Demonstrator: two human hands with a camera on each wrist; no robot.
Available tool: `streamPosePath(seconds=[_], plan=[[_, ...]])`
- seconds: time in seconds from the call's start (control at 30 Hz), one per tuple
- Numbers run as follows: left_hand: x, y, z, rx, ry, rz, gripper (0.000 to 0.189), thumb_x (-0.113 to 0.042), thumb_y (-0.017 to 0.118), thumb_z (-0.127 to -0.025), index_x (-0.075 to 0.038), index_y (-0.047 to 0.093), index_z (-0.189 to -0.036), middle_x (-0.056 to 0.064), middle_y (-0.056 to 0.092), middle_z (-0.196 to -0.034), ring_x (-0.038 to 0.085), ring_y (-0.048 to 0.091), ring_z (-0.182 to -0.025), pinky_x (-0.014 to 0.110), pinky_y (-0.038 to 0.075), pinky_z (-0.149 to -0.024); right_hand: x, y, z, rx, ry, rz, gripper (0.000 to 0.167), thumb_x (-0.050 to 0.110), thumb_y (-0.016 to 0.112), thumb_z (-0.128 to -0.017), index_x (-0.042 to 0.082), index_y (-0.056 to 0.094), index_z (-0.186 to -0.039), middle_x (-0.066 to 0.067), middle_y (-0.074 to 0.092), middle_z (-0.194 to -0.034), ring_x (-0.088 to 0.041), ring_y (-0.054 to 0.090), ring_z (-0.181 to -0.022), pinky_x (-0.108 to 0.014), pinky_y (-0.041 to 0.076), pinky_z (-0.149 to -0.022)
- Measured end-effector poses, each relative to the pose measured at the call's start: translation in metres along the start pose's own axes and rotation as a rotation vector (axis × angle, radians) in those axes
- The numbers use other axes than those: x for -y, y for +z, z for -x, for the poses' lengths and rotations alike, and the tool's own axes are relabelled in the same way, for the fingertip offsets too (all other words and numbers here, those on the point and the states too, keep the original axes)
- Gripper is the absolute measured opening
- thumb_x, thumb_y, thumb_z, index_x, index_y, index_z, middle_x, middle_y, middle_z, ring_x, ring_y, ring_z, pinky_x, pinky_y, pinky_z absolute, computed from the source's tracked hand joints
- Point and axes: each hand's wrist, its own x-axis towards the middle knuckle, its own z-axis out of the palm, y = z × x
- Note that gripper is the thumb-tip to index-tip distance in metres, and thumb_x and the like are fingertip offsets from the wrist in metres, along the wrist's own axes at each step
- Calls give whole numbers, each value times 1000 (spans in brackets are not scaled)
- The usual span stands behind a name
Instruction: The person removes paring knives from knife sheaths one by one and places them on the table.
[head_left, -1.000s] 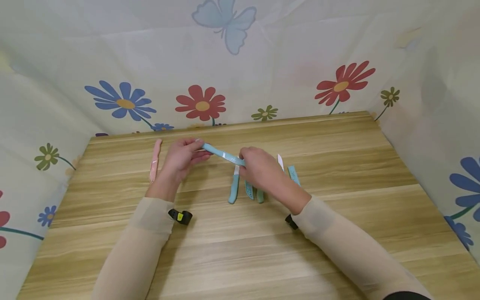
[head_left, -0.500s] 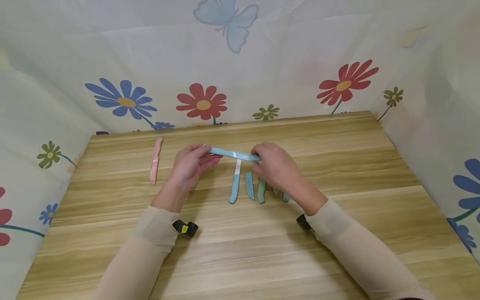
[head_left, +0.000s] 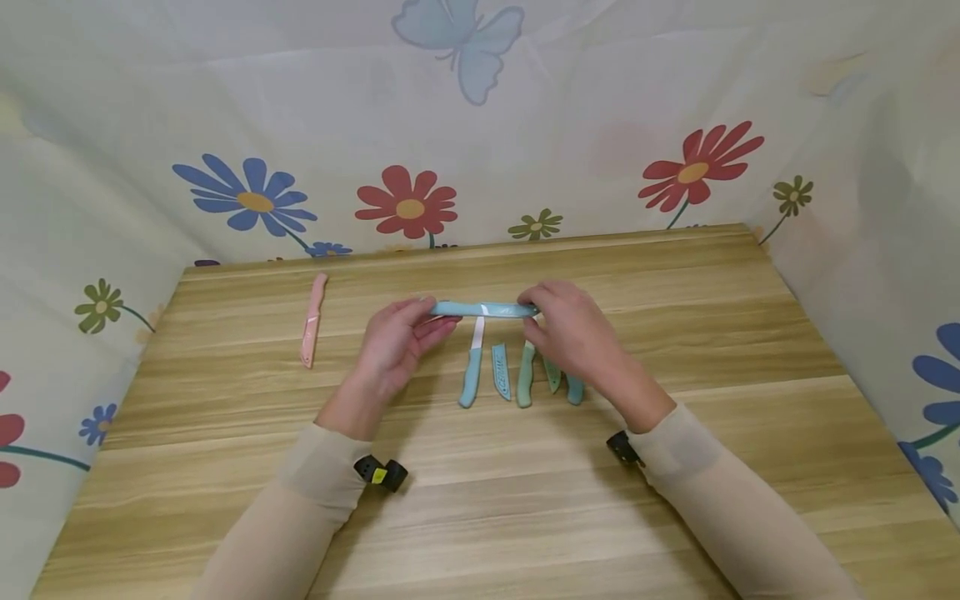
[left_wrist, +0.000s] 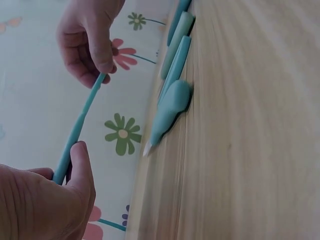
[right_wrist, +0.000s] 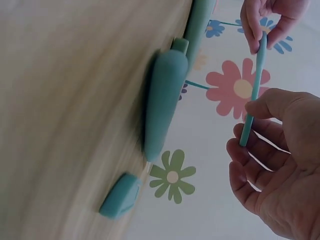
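Level above the table, a light-blue knife (head_left: 455,309) with its blue sheath (head_left: 512,311) over the blade is held between both hands. My left hand (head_left: 392,346) pinches the handle end. At the other end, the thumb and fingers of my right hand (head_left: 576,332) pinch the sheath's tip. Below lie an uncovered blue knife (head_left: 470,377) with a white blade, a loose blue sheath (head_left: 501,373), a green knife (head_left: 525,377), a green sheath (head_left: 554,379) and another blue knife (head_left: 575,390). The right hand partly hides the last three. Another blue sheath (right_wrist: 120,196) shows in the right wrist view.
A pink knife (head_left: 312,321) in a pink sheath lies at the left of the wooden table (head_left: 480,500). Behind the table's far edge hangs a flower-printed curtain (head_left: 300,108). Each wrist wears a small black camera (head_left: 382,473).
Both hands have shifted right with the sheathed knife, which has turned from slanting to nearly level. Knives and sheaths under the right hand have come into view, while the rightmost sheath is now hidden.
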Motion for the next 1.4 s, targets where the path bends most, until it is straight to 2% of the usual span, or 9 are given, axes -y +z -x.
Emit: streamPosePath(seconds=[0.17, 0.53, 0.7, 0.93, 1.0, 1.07, 1.17, 1.23, 1.4], plan=[[5, 3, 2, 13, -14, 39, 35, -15, 58, -111, 6, 48, -137, 17, 73, -118, 34, 70, -122, 35, 57, -98, -6, -3, 2, -3, -24, 3, 27, 10, 73, -96, 2, 74, -122, -11, 72, -117, -31, 65, -111, -47, 52, -100], [12, 7, 6, 35, -41, 89, 26, -14, 56, -111, 7, 58, -126, 19, 71, -119, 32, 71, -120, 35, 56, -99, -14, -7, 6, 28, -71, -18, 27, 14, 78, -98, 2, 74, -123, -11, 71, -120, -32, 63, -115, -51, 50, -103], [13, 8, 6, 39, -50, 87, 25, -12, 56, -111, 8, 57, -126, 20, 70, -119, 27, 74, -111, 35, 56, -99, -16, -10, 7, 43, -73, -19, 25, 15, 77, -100, 4, 74, -123, -10, 71, -120, -31, 63, -115, -50, 50, -103], [12, 8, 5, 41, -37, 65, 26, -12, 56, -111, 6, 51, -129, 20, 69, -120, 30, 72, -115, 37, 56, -99, -16, -12, 7, 44, -62, -27, 25, 15, 77, -100, 5, 75, -123, -9, 72, -119, -29, 63, -112, -49, 51, -101], [11, 9, 4, 40, -27, 33, 29, -13, 58, -110, 5, 50, -131, 19, 67, -121, 32, 72, -117, 39, 56, -100, -15, -13, 7, 38, -64, -25, 25, 14, 77, -100, 5, 76, -123, -9, 73, -118, -29, 64, -111, -49, 51, -101], [10, 9, 4, 37, -5, -34, 35, -17, 61, -109, 3, 48, -135, 18, 64, -125, 35, 69, -121, 42, 55, -102, -16, -14, 7, 32, -70, -22, 25, 15, 77, -100, 5, 76, -123, -9, 73, -117, -29, 64, -111, -49, 51, -101], [9, 9, 4, 30, 91, -251, 49, -24, 69, -106, 0, 47, -143, 15, 59, -133, 37, 63, -127, 44, 53, -106, -16, -14, 7, 28, -74, -18, 25, 14, 77, -100, 5, 76, -123, -10, 73, -117, -30, 64, -111, -50, 51, -102], [8, 8, 5, 26, 198, -449, 55, -27, 73, -103, -2, 48, -146, 12, 57, -138, 35, 59, -129, 45, 51, -109, -16, -15, 7, 27, -76, -17, 25, 14, 77, -100, 5, 76, -123, -10, 73, -116, -30, 64, -111, -50, 50, -102], [4, 13, 9, 18, 489, -1033, 58, -26, 79, -98, -6, 55, -147, 12, 53, -147, 34, 49, -137, 50, 44, -113, -16, -15, 8, 23, -79, -15, 25, 14, 77, -100, 4, 76, -123, -10, 73, -116, -31, 64, -111, -51, 50, -102]])
